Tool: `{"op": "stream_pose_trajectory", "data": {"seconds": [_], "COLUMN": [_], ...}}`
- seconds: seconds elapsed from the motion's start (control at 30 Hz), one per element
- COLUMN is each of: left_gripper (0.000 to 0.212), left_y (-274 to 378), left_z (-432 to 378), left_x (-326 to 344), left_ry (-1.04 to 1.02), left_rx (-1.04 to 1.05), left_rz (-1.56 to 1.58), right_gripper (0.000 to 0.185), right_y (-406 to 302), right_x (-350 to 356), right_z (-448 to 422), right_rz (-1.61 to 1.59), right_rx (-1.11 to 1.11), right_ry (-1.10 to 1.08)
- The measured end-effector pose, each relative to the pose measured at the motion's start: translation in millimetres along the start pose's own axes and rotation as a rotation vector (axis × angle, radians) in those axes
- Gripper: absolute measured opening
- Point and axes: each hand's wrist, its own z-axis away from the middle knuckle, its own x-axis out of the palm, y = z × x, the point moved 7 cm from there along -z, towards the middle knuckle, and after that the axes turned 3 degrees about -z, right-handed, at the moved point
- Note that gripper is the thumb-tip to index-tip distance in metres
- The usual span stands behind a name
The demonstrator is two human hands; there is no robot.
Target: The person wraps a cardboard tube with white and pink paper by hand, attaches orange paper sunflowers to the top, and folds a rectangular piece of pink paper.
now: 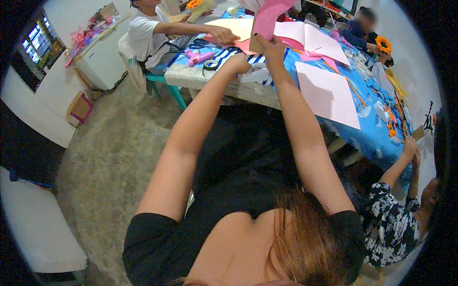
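Note:
My right hand (273,50) is raised over the near table edge, its fingers closed on a pink sheet (275,21) and a brown cardboard piece (256,40). Lower and to its left, my left hand (239,64) is curled at the edge of the table; its fingertips are hidden. A white plastic-looking object (256,74) lies between the two hands, its kind unclear. Left of them are a dark green roll of tape (210,64) and a pink glue gun (201,58). Pale pink sheets (327,89) lie to the right, with darker pink paper behind.
A co-worker (146,35) sits at the left, one hand on a pale yellow sheet (232,28). Another person (361,32) holds an orange flower (383,44); a third (390,221) works at the right. Craft pieces cover the blue tablecloth (372,137). A teal stool (175,93) stands left.

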Motion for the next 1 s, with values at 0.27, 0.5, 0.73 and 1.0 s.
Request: {"op": "stream_pose_trajectory", "data": {"seconds": [0.27, 0.5, 0.73, 1.0], "left_gripper": [0.043, 0.038, 0.02, 0.025], "left_y": [-5.7, -39.3, -63.5, -64.6], "left_z": [3.7, 13.3, 36.9, 35.3], "left_x": [-5.2, 5.1, 6.2, 9.0], "left_ry": [0.091, -0.071, -0.143, -0.154], "left_rx": [0.034, -0.082, -0.131, -0.107], "left_rz": [0.04, 0.675, 0.894, 0.723], "right_gripper": [0.045, 0.04, 0.048, 0.047], "right_y": [35.0, 47.2, 47.4, 43.7], "right_x": [3.4, -14.8, -12.9, -8.0], "right_z": [6.3, -6.6, -3.1, -2.9], "right_rz": [-0.001, 0.134, 0.146, 0.136], "right_rx": [-0.057, -0.026, -0.064, -0.098], "right_ry": [0.013, 0.028, 0.052, -0.007]}}
